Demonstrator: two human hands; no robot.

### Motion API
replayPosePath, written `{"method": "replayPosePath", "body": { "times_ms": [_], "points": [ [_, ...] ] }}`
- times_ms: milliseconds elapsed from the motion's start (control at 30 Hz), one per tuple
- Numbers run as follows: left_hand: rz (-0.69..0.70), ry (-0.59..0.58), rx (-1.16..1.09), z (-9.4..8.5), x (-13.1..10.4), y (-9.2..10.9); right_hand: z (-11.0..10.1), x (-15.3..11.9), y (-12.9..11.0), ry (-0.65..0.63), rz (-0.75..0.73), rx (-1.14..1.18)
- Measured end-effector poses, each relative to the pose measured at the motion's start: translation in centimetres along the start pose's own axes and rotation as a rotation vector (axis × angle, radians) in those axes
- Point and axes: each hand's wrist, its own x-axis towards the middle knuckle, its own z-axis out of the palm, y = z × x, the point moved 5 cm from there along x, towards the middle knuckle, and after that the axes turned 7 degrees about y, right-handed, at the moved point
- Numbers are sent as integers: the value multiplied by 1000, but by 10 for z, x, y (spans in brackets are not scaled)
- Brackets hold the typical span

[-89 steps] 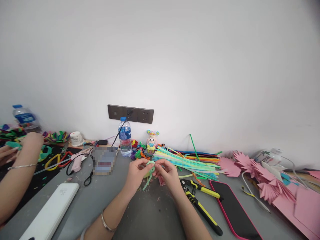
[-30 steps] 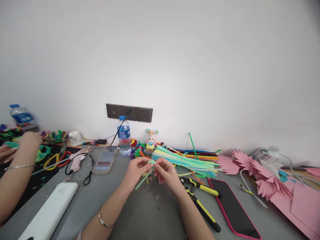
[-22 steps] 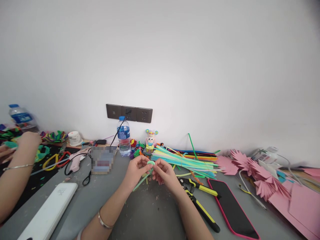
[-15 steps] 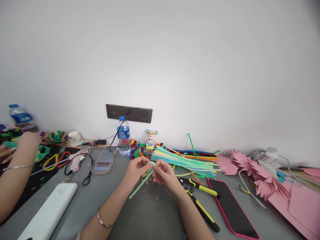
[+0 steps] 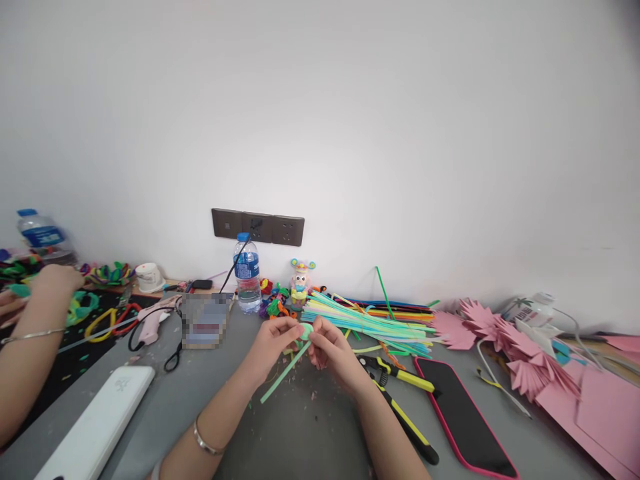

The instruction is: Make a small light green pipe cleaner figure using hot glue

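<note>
A pale green pipe cleaner (image 5: 284, 375) is held between my two hands above the grey table. Its upper end is curled into a small coil, and a straight tail slants down to the left. My left hand (image 5: 274, 340) pinches the coil from the left side. On the other side, my right hand (image 5: 327, 345) grips the same coil with thumb and fingers. Fingers cover part of the coil. Behind the hands lies a bundle of pastel pipe cleaners (image 5: 370, 323). Yellow-and-black pliers (image 5: 407, 380) rest just right of my right hand.
A pink-edged phone (image 5: 467, 417) and folded pink paper (image 5: 545, 373) lie to the right. Leftward are a white power bank (image 5: 97, 423), a blurred-out device (image 5: 207, 320) and a water bottle (image 5: 248, 273). A co-worker's arm (image 5: 43, 340) reaches in at far left.
The coil and my fingers have shifted slightly to the right, and more of the coil shows. The tail swings a little lower. The co-worker's arm moved slightly left.
</note>
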Motion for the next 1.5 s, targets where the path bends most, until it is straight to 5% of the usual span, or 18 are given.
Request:
{"method": "replayPosePath", "body": {
  "times_ms": [367,967,1500],
  "points": [
    [29,-70,-3,2,0,1,5,-3,-2,-46,44,85],
    [-15,77,-97,-3,2,-1,4,-1,-3,-6,23,73],
    [34,51,-51,-4,4,-3,0,2,5,-17,1,-20]
  ]
}}
